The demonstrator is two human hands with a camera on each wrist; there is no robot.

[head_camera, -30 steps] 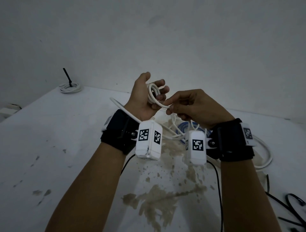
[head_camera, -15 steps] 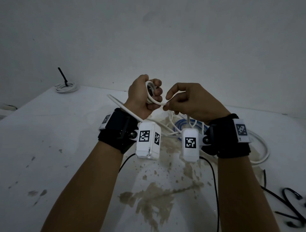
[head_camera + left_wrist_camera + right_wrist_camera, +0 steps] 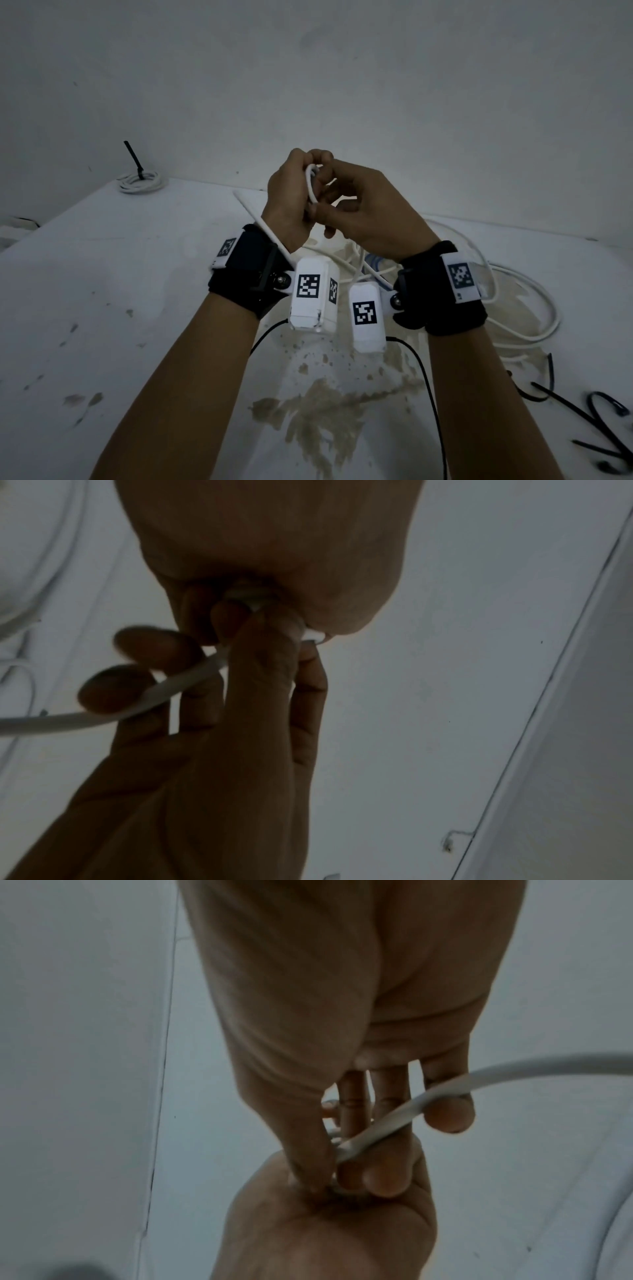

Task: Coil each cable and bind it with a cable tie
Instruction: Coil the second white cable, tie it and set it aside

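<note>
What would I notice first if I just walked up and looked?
Two hands meet in the air over the table: the left hand grips a small coil of white cable and the right hand pinches its next loop. Behind, at the table's far left corner, lies a tied coil with a black cable tie sticking up.

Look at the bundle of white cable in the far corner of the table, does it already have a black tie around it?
Yes, the coiled white cable bundle lies in the table's far left corner with a black plastic cable tie around it, its tail sticking up.
</note>
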